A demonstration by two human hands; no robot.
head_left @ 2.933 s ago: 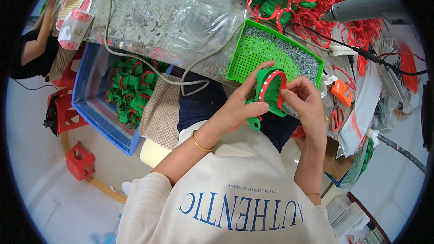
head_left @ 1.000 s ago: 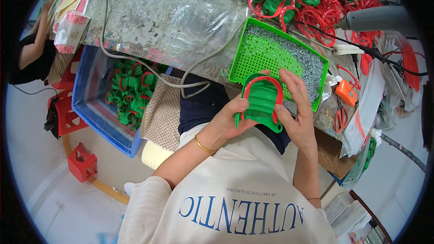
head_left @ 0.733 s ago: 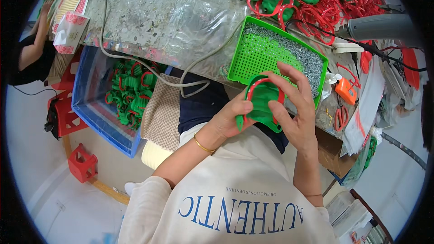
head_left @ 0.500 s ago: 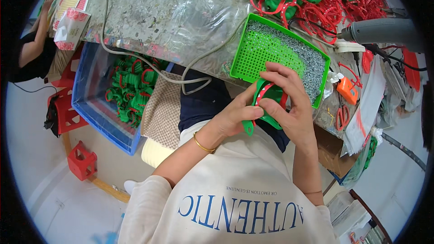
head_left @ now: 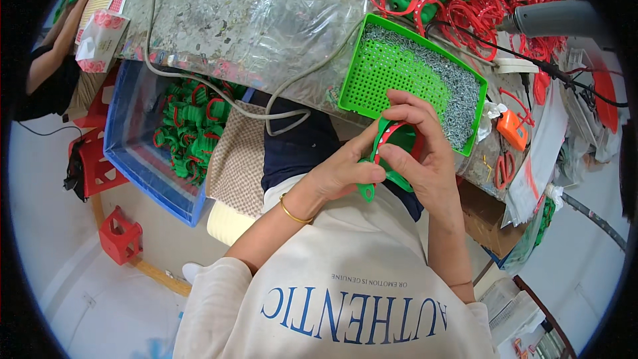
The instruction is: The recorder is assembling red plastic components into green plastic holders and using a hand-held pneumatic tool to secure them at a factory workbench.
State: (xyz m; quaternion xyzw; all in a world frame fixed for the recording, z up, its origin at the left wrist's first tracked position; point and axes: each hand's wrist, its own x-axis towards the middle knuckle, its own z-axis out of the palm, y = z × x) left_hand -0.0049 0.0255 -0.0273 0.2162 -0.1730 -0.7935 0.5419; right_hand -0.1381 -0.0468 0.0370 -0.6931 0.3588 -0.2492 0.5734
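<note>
Between my hands is a curved green plastic piece [head_left: 403,137] with a red, white-dotted strip fitted along its inside edge. A small green loop sticks out at its lower end. My left hand [head_left: 349,167] pinches its left side between thumb and fingers. From the right, my right hand [head_left: 428,159] wraps round it, thumb pressed against the red strip and fingers over the top. Just beyond my hands, a bright green perforated tray [head_left: 392,70] holds many small silver metal screws or pins [head_left: 468,93], heaped along its far and right sides.
A blue bin [head_left: 143,166] at left holds green-and-red pieces [head_left: 193,126]. Red strips [head_left: 458,0] are piled far right near a grey tool [head_left: 561,20]. A grey cable [head_left: 206,83] crosses the table edge. Scissors [head_left: 504,169] and an orange bottle [head_left: 512,129] lie right. A person's arm [head_left: 56,50] shows far left.
Both hands keep hold of the green piece, with only slight finger shifts. The grey tool at far right and its black cable have moved a little. The person's arm at far left has shifted.
</note>
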